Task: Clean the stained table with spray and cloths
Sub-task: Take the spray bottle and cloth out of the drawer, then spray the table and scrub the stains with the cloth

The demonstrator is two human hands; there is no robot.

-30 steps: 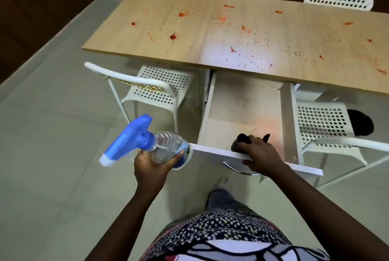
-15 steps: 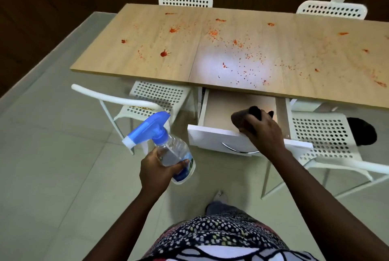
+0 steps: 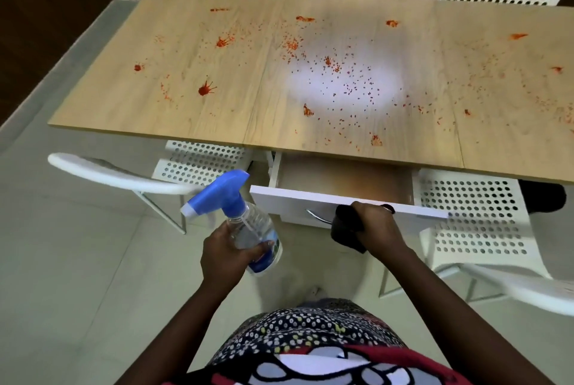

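Left hand [image 3: 223, 255] grasps the clear plastic spray bottle [image 3: 248, 229] with its blue trigger head; right hand [image 3: 377, 227] clutches a dark crumpled cloth [image 3: 344, 227] against the white drawer front [image 3: 310, 201], below the red-splattered woodgrain table [image 3: 217, 111].

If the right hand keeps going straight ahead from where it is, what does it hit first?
Probably the white drawer front: the right hand, holding a dark cloth, is already at its top edge. Whether they touch is unclear.

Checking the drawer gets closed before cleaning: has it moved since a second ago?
Yes. The drawer has slid inward under the table, and less of it sticks out past the table's near edge.
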